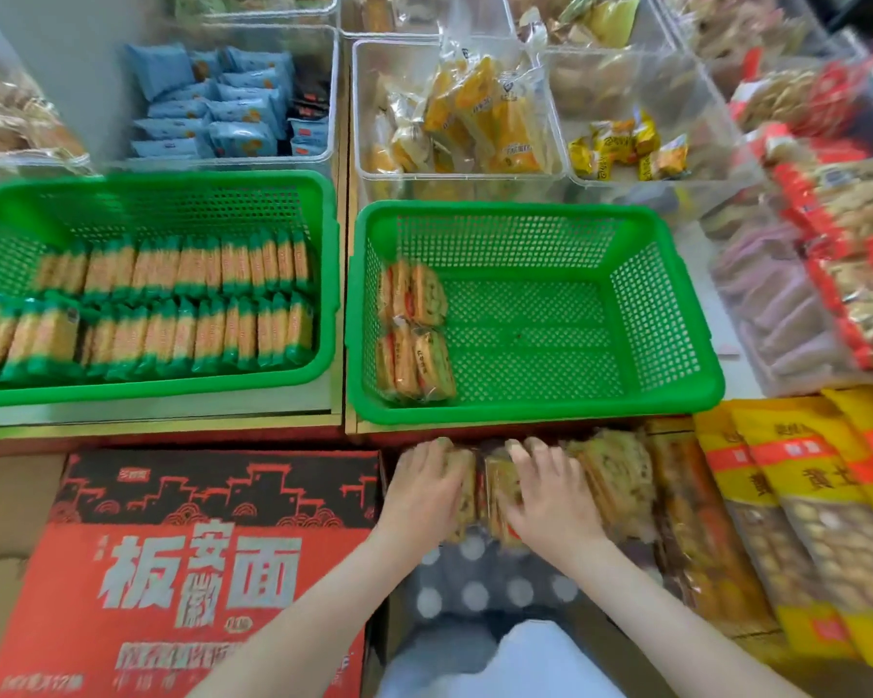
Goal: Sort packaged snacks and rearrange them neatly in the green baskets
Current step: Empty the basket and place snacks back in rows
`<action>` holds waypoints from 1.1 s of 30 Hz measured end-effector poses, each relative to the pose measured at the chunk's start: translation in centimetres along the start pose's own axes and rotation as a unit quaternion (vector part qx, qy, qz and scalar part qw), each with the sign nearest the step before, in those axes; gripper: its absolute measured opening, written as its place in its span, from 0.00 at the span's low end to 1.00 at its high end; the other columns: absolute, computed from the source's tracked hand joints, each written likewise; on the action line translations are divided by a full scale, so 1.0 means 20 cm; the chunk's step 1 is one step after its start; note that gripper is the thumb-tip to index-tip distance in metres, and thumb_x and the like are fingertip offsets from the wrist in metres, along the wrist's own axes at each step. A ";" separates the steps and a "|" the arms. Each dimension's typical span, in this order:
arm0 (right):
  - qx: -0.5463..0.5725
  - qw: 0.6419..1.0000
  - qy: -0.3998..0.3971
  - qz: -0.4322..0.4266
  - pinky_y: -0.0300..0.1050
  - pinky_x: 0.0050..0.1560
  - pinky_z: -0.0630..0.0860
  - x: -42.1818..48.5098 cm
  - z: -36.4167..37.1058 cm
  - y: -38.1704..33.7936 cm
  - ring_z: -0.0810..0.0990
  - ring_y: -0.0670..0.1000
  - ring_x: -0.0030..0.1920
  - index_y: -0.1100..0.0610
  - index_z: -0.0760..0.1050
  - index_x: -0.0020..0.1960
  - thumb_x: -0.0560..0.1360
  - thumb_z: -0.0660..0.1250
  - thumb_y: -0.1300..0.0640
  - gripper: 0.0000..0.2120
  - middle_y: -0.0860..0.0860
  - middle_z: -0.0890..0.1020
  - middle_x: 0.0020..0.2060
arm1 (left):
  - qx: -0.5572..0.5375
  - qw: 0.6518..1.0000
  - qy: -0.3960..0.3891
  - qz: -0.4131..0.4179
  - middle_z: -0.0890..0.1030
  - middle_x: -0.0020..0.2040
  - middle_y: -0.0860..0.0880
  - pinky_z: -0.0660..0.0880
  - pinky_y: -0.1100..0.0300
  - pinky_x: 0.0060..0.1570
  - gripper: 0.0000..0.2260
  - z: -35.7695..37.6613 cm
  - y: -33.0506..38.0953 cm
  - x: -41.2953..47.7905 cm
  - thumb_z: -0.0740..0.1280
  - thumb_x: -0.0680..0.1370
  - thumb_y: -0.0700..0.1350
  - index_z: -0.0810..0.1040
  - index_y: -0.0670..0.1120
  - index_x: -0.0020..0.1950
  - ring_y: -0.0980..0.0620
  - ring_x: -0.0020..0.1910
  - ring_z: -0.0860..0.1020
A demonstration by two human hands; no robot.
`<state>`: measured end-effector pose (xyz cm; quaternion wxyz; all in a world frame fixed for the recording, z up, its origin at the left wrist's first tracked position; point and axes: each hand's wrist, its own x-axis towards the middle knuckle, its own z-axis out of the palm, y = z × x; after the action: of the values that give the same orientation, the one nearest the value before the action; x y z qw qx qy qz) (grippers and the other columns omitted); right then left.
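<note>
Snack packets (490, 488) in clear wrappers, bunched just before the near rim of the perforated green plastic basket (530, 413), are clasped between left hand (424, 488) and right hand (550, 496); their long axes point toward that basket, the left hand nearer its left wall
</note>
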<state>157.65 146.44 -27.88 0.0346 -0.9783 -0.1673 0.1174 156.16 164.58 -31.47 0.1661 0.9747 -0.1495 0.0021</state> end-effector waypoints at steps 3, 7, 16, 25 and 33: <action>0.015 0.986 -0.144 0.088 0.54 0.64 0.69 -0.04 0.04 -0.01 0.62 0.61 0.72 0.53 0.48 0.79 0.79 0.54 0.39 0.35 0.58 0.61 0.74 | 0.033 0.970 -0.206 -0.124 0.63 0.72 0.38 0.70 0.46 0.59 0.25 0.02 0.05 0.04 0.63 0.77 0.47 0.63 0.48 0.74 0.38 0.65 0.67; 0.048 0.981 -0.160 0.101 0.55 0.68 0.65 -0.08 0.07 -0.04 0.53 0.63 0.75 0.46 0.37 0.78 0.79 0.56 0.44 0.36 0.55 0.48 0.78 | 0.001 0.944 -0.282 -0.173 0.47 0.78 0.36 0.69 0.45 0.61 0.30 0.11 0.10 0.05 0.61 0.80 0.52 0.52 0.51 0.78 0.34 0.71 0.60; 0.240 0.966 -0.027 0.097 0.52 0.70 0.62 -0.16 -0.05 -0.03 0.55 0.54 0.72 0.43 0.47 0.78 0.77 0.63 0.51 0.36 0.50 0.54 0.76 | -0.101 0.941 -0.216 -0.238 0.44 0.79 0.44 0.67 0.46 0.66 0.23 0.09 0.13 0.05 0.60 0.79 0.46 0.60 0.58 0.74 0.35 0.72 0.59; 0.476 0.878 0.032 0.031 0.23 0.63 0.53 -0.10 -0.40 0.01 0.54 0.28 0.69 0.39 0.52 0.75 0.77 0.67 0.55 0.35 0.30 0.56 0.70 | -0.278 0.909 -0.198 -0.240 0.57 0.76 0.53 0.66 0.64 0.54 0.31 -0.45 0.06 -0.06 0.67 0.73 0.44 0.64 0.60 0.74 0.50 0.70 0.65; 0.620 0.780 0.012 0.085 0.36 0.42 0.77 0.50 -0.49 -0.01 0.75 0.53 0.60 0.50 0.49 0.76 0.78 0.65 0.62 0.34 0.53 0.65 0.69 | -0.653 0.710 -0.055 -0.257 0.78 0.62 0.55 0.77 0.58 0.39 0.27 -0.81 -0.09 0.03 0.65 0.71 0.35 0.74 0.57 0.66 0.50 0.43 0.80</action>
<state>169.06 149.75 -20.49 0.6252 -0.7575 0.0263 0.1863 157.96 171.29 -16.76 0.7469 0.6222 0.1337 -0.1927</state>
